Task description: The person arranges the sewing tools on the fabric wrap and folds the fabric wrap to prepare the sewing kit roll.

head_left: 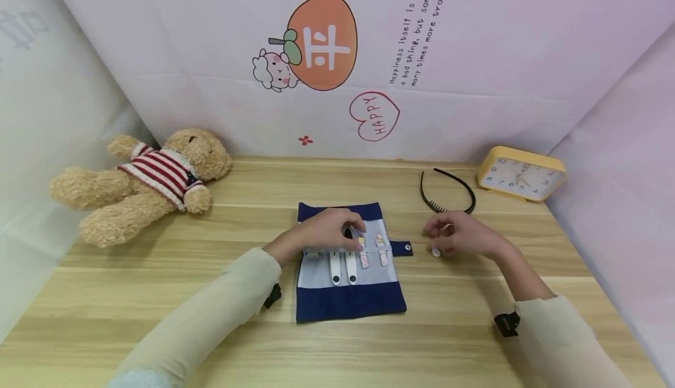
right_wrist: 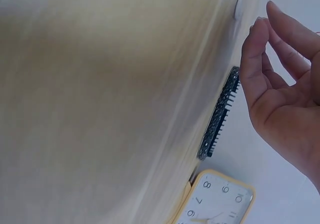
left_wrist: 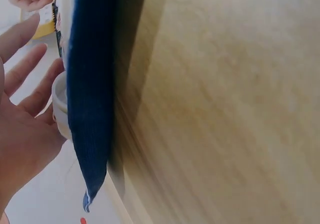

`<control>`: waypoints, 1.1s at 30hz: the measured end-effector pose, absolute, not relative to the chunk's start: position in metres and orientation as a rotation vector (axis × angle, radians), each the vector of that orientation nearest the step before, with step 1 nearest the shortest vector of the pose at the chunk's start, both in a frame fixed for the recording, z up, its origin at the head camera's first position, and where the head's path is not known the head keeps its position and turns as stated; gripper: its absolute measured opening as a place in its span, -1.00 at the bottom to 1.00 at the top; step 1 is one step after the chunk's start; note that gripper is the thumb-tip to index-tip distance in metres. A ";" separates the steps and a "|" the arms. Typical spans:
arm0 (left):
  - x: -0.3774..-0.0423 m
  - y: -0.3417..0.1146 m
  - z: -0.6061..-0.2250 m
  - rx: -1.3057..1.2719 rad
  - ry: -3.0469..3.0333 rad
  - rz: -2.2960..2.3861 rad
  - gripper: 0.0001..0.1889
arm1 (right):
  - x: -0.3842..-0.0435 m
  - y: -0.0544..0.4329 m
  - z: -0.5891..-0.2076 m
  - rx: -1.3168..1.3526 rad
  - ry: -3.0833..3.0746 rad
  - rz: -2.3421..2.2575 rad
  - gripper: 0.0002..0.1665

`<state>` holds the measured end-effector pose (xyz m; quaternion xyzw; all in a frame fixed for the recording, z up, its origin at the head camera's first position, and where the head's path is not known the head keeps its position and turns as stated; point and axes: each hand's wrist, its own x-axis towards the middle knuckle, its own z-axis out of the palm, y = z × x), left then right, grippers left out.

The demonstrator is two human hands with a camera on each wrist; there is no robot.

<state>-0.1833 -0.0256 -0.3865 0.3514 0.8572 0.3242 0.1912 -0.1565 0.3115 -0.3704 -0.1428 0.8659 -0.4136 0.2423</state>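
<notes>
A navy-and-grey fabric roll-up pouch (head_left: 350, 303) lies unfolded on the table. Two white-handled tools (head_left: 335, 268) with dark dots sit in its pockets, beside two narrow pink-and-white pieces (head_left: 383, 258) with yellow upper parts. My left hand (head_left: 333, 228) is over the pouch's upper half, covering part of it. The left wrist view shows its fingers spread beside a pale ring-like item (left_wrist: 61, 106) at the pouch. Right of the pouch, my right hand (head_left: 464, 234) hovers with loosely bent fingers, thumb and fingertips apart. A small white oval piece (right_wrist: 239, 8) lies on the table near those fingertips.
A black toothed headband (head_left: 464, 191) lies behind my right hand. The yellow-framed clock (head_left: 522, 174) stands at the back right. A teddy bear (head_left: 158, 177) in a striped top lies at the back left. The pouch's snap tab (head_left: 402, 248) points right.
</notes>
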 end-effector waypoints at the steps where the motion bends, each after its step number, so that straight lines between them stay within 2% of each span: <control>1: -0.183 -0.025 -0.387 0.999 2.402 0.906 -0.65 | -0.156 0.312 -0.370 -0.389 2.365 -1.130 -0.67; 7: -0.182 -0.019 -0.389 1.019 2.437 0.832 -0.63 | -0.154 0.314 -0.373 -0.359 2.379 -1.087 -0.56; 15: -0.182 -0.013 -0.396 1.062 2.508 0.746 -0.68 | -0.155 0.311 -0.379 -0.357 2.405 -1.073 -0.62; 21: -0.182 -0.012 -0.396 1.026 2.519 0.721 -0.69 | -0.157 0.311 -0.380 -0.291 2.422 -1.052 -0.52; 33: -0.180 -0.010 -0.396 0.988 2.513 0.737 -0.70 | -0.157 0.310 -0.380 -0.284 2.415 -1.061 -0.49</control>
